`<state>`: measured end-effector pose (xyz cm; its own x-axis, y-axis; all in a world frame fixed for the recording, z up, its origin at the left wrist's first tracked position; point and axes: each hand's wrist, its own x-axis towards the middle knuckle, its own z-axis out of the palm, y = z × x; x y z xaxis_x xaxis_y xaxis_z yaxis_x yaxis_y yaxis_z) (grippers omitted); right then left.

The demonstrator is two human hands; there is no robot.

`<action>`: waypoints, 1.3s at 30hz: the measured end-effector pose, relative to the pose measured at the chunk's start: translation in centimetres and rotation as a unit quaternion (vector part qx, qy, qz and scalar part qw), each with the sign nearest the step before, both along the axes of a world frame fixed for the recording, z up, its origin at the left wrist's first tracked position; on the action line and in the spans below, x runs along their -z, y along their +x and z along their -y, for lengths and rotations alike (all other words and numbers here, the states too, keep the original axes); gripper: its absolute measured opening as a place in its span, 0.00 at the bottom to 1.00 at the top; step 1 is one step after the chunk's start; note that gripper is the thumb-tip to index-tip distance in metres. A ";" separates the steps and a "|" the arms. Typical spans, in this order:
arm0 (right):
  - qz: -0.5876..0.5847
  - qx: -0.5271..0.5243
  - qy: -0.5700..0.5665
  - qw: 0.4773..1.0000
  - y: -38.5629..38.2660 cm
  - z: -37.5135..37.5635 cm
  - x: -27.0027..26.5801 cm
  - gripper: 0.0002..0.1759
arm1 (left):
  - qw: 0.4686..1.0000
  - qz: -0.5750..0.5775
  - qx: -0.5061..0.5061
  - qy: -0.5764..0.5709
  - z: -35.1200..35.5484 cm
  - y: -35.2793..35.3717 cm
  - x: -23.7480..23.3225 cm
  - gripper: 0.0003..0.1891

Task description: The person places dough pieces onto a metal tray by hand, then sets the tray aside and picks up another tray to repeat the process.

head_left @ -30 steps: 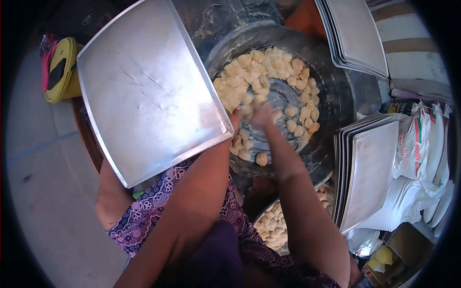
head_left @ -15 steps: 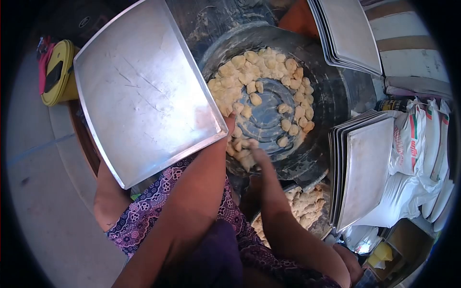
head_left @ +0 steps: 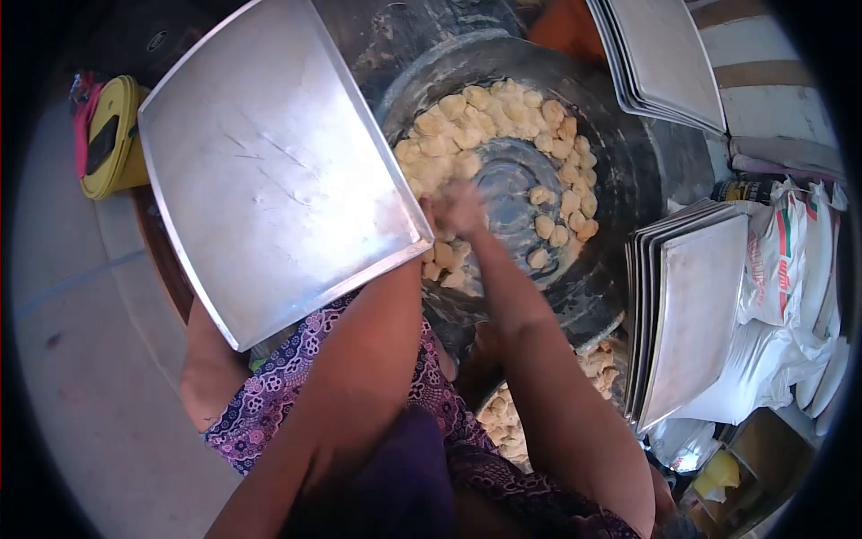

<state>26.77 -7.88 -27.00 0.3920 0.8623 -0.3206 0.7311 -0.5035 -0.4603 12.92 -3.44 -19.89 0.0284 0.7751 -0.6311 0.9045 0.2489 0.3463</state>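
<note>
Many dough balls (head_left: 462,126) are heaped around the inner wall of a large dark basin (head_left: 633,180), with a few lying singly on its floor. My right hand (head_left: 464,208) is over the left part of the basin, close to the dough. Motion smears its fingers. Beside it, my left hand (head_left: 429,216) shows only in part past the corner of a metal tray (head_left: 278,171); the tray hides the rest, and what that hand holds cannot be made out. More dough pieces (head_left: 440,260) lie just below both hands.
Stacked metal trays (head_left: 691,314) stand to the right, with another tray stack (head_left: 660,58) above them. White printed sacks (head_left: 777,260) lie at far right. A yellow bucket (head_left: 121,135) sits at left. More dough (head_left: 505,422) lies below the basin.
My right hand has moved up and slightly left, from the lower dough pieces toward my left hand. The loose balls near the basin's middle have been gathered toward the left heap.
</note>
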 end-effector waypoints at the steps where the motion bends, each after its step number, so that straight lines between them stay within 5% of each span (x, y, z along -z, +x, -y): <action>1: 0.031 -0.075 -0.003 0.997 -2.6 2.0 -0.6 0.38 | 1.000 0.002 -0.003 0.004 -0.1 0.7 -0.2 0.40; 6: -0.026 -0.247 -0.035 0.968 -2.1 10.0 -6.9 0.35 | 0.999 -0.013 -0.024 0.032 -0.7 1.5 0.2 0.40; 8: -0.274 -0.282 -0.093 0.915 2.5 10.6 -5.4 0.33 | 0.999 -0.020 -0.026 0.038 -0.3 1.8 0.7 0.40; 10: -0.203 -0.092 -0.040 0.974 6.0 7.9 -4.2 0.35 | 0.998 -0.025 -0.029 0.045 0.2 2.3 0.9 0.40; 12: -0.202 0.147 0.029 0.968 5.9 3.7 -3.5 0.40 | 0.997 -0.033 -0.038 0.053 0.8 2.7 2.7 0.40; 14: 0.007 0.129 -0.034 0.991 1.8 0.7 -0.4 0.42 | 0.995 -0.061 -0.028 0.078 1.0 2.6 2.8 0.41; 16: -0.035 0.097 -0.132 0.986 -5.0 -0.1 -1.7 0.42 | 0.991 -0.083 -0.017 0.104 0.7 3.2 2.3 0.41; 18: -0.029 0.040 -0.104 0.993 -8.3 2.7 -3.3 0.37 | 0.997 -0.058 -0.013 0.042 0.3 4.7 1.2 0.40; 20: -0.070 0.004 -0.001 0.998 -7.5 7.2 -1.6 0.33 | 0.999 -0.041 -0.011 -0.027 0.4 5.0 0.1 0.40; 22: -0.010 -0.123 -0.132 0.984 -3.7 10.2 -4.5 0.29 | 0.995 -0.028 -0.017 -0.091 -0.1 4.8 -0.5 0.40; 24: 0.062 -0.075 -0.196 0.976 0.3 12.0 -9.9 0.35 | 0.994 -0.058 0.022 -0.095 0.3 4.8 -0.5 0.39; 27: -0.097 0.005 -0.150 0.984 5.9 16.7 -5.8 0.43 | 0.989 0.031 0.017 -0.144 0.4 4.6 1.6 0.37; 29: -0.203 0.207 -0.123 0.949 6.1 18.5 -2.2 0.56 | 0.992 -0.022 0.113 -0.060 3.4 4.6 10.6 0.34; 30: -0.194 0.206 -0.104 0.953 4.2 17.4 -2.6 0.63 | 0.975 -0.076 0.207 0.028 4.2 4.6 13.5 0.32; 31: -0.215 0.175 -0.104 0.955 2.0 17.9 0.2 0.64 | 0.976 -0.076 0.200 0.029 4.3 4.2 13.2 0.32; 33: -0.119 0.156 -0.106 0.975 -2.6 15.8 -3.2 0.64 | 0.982 0.110 0.125 -0.089 4.9 2.9 11.9 0.29; 34: -0.106 0.140 -0.130 0.976 -3.7 15.4 -3.5 0.63 | 0.984 0.112 0.114 -0.080 5.0 2.6 11.5 0.29; 36: -0.091 0.111 -0.150 0.978 -5.1 13.5 -3.8 0.62 | 0.912 -0.018 0.409 -0.036 5.4 2.6 11.0 0.34; 39: -0.031 0.204 -0.164 0.964 -5.9 13.0 -2.2 0.58 | 0.958 -0.082 0.264 0.078 8.7 3.7 5.3 0.38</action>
<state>20.85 -20.92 -24.79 0.6486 0.4875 -0.5845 0.4165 -0.8701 -0.2635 16.61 -12.13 -25.20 0.3533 0.7648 -0.5388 0.9353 -0.3022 0.1844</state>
